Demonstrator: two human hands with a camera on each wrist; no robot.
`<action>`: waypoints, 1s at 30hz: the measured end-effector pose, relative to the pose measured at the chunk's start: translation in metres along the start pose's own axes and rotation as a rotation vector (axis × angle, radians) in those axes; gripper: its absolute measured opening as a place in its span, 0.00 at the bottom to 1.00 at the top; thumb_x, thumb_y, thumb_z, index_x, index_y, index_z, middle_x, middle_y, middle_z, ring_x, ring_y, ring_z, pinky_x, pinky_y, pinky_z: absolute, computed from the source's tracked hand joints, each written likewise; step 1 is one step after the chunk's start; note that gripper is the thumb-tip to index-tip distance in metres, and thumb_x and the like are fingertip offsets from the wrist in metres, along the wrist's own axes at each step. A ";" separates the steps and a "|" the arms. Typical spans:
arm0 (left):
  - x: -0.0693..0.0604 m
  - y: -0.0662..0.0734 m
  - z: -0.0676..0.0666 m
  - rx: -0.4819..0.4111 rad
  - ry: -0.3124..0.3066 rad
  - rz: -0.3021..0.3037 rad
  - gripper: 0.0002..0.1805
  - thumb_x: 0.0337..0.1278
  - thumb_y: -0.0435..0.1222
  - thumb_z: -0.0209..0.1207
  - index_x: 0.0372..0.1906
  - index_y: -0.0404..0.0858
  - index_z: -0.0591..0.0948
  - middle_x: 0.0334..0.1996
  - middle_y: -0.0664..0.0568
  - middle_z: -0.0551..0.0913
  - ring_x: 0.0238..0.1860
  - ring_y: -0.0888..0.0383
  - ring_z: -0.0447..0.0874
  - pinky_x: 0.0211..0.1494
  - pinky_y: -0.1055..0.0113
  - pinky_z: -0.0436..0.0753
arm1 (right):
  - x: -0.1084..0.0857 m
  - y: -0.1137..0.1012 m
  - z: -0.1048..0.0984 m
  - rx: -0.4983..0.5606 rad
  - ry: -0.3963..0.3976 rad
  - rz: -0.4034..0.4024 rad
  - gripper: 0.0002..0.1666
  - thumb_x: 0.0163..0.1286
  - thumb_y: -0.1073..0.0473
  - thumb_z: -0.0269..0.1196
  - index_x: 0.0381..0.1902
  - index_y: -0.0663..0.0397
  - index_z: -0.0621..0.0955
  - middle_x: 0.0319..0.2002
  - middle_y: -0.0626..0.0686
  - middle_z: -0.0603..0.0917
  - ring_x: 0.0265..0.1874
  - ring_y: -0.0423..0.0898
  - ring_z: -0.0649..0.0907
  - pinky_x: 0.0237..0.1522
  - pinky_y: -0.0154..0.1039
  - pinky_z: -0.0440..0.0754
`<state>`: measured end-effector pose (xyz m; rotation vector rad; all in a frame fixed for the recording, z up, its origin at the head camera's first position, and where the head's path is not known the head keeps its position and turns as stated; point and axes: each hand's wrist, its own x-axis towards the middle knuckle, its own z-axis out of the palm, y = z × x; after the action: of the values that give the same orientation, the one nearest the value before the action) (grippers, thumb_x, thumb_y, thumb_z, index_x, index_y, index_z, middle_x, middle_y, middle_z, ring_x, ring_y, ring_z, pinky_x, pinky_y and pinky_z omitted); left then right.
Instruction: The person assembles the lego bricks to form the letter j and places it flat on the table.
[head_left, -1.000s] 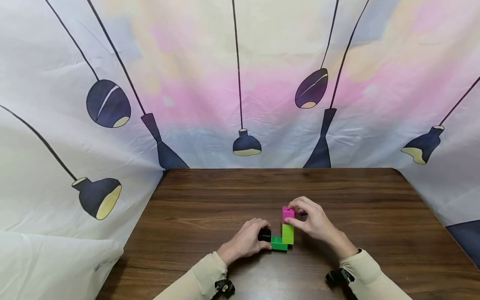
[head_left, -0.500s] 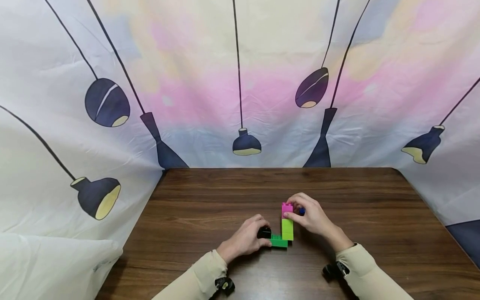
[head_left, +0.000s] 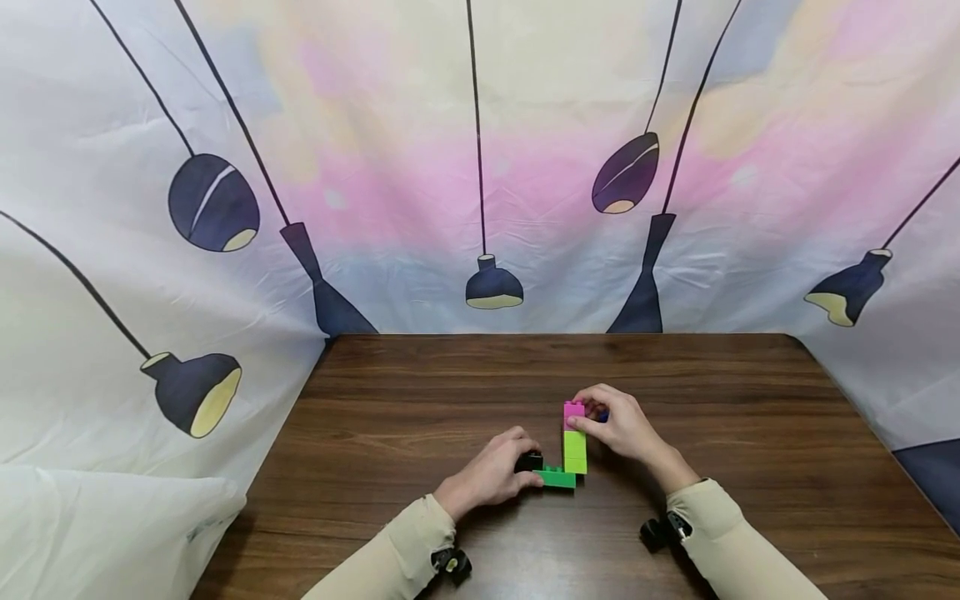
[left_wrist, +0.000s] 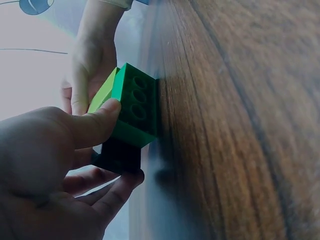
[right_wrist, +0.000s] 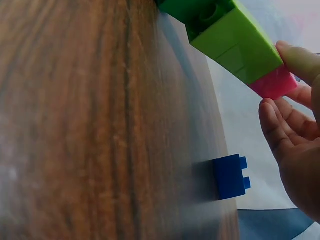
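Toy building bricks are joined into an L shape near the middle of the table. My left hand (head_left: 491,468) grips the black brick (head_left: 532,460) and the green brick (head_left: 557,478), its thumb on the green one. The green brick's hollow underside faces the left wrist camera. A lime brick (head_left: 575,452) rises from the green brick's right end, topped by a pink brick (head_left: 573,408). Between thumb and fingers, my right hand (head_left: 626,427) pinches the pink brick. A separate blue brick (right_wrist: 230,177) stands on the table beyond the right hand, mostly hidden in the head view.
The brown wooden table (head_left: 420,392) extends around both hands. Behind it hangs a cloth (head_left: 420,208) printed with lamps, which also covers the left side. Dark camera mounts (head_left: 451,565) sit at both wrists.
Both hands and the joined bricks have shifted slightly upward in the head view, the right hand a bit more. The grips look the same.
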<state>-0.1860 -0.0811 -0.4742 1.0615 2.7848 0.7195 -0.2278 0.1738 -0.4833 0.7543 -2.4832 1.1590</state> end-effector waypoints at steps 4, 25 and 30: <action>-0.002 0.002 0.000 0.006 -0.027 -0.013 0.24 0.56 0.47 0.66 0.53 0.37 0.81 0.43 0.55 0.77 0.40 0.65 0.73 0.44 0.74 0.76 | -0.001 -0.001 0.000 0.006 -0.039 0.034 0.14 0.59 0.52 0.72 0.41 0.47 0.83 0.33 0.42 0.80 0.30 0.37 0.79 0.32 0.36 0.79; -0.014 0.011 -0.003 0.044 -0.053 -0.032 0.23 0.55 0.49 0.67 0.51 0.38 0.83 0.40 0.58 0.77 0.42 0.65 0.72 0.47 0.72 0.75 | -0.007 -0.007 0.001 -0.049 -0.115 0.060 0.14 0.60 0.51 0.71 0.41 0.49 0.83 0.33 0.43 0.80 0.30 0.36 0.78 0.33 0.35 0.79; -0.017 0.012 0.000 0.026 -0.050 -0.044 0.23 0.54 0.49 0.67 0.51 0.39 0.84 0.41 0.57 0.78 0.43 0.65 0.74 0.49 0.71 0.76 | -0.009 -0.007 0.004 -0.053 -0.140 0.076 0.15 0.61 0.49 0.71 0.41 0.49 0.83 0.33 0.42 0.81 0.31 0.36 0.78 0.35 0.35 0.79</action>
<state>-0.1659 -0.0844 -0.4703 1.0048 2.7731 0.6453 -0.2168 0.1704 -0.4855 0.7567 -2.6681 1.0959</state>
